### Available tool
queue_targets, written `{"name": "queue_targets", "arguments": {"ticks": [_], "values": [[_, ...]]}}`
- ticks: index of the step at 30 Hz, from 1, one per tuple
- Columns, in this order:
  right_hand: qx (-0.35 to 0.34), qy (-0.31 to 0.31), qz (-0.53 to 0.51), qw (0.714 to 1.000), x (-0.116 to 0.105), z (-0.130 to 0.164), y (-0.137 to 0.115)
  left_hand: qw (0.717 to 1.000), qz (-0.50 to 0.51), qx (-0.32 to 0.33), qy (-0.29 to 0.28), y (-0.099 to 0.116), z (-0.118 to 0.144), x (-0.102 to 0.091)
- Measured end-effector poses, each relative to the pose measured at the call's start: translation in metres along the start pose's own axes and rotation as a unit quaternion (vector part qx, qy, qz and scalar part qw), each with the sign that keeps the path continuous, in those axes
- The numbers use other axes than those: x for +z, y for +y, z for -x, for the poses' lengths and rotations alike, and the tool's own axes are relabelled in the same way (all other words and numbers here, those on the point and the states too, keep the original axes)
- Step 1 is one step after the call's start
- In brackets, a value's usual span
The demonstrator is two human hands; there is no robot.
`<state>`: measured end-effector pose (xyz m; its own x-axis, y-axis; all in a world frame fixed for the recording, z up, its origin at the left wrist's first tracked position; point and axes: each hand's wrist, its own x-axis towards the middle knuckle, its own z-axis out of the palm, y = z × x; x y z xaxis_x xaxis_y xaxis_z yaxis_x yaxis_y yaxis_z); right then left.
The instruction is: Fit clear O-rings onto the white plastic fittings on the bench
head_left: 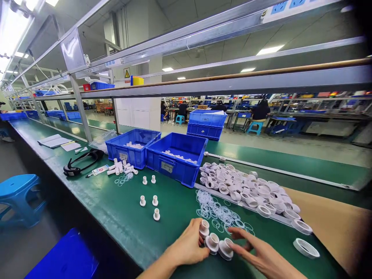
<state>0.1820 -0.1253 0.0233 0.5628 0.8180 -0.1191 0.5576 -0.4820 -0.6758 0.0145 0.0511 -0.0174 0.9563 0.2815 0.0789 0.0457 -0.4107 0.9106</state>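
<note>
Three white plastic flanged fittings stand in a close group on the green table between my hands. My left hand (188, 244) is curled at their left side, its index finger against the rear fitting (204, 228) and its thumb beside the middle fitting (213, 241). My right hand (258, 250) has its fingers apart, the tips close to the right fitting (225, 248); whether they touch it I cannot tell. Behind the hands lies a loose heap of thin clear rings (216, 209). Several smaller flanged white fittings (155, 200) stand upright farther left.
A big pile of white plastic rings (247, 188) lies at the right, and one ring (306, 248) lies apart. Two blue bins (177, 170) with white parts stand at the back. Black goggles (78, 166), white tubes (119, 166) and a notebook (54, 141) lie left.
</note>
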Motion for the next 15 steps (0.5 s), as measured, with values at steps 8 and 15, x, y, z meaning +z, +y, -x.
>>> {"name": "queue_targets", "arguments": {"ticks": [8,15], "values": [[-0.013,0.130,0.022,0.991,-0.001,-0.055,0.024,0.999,0.002,0.036,0.023,-0.021,-0.006,0.015],[0.011,0.155,-0.051,0.987,0.016,-0.080,0.058,0.994,-0.056,0.035,0.083,-0.024,0.000,0.016]]}}
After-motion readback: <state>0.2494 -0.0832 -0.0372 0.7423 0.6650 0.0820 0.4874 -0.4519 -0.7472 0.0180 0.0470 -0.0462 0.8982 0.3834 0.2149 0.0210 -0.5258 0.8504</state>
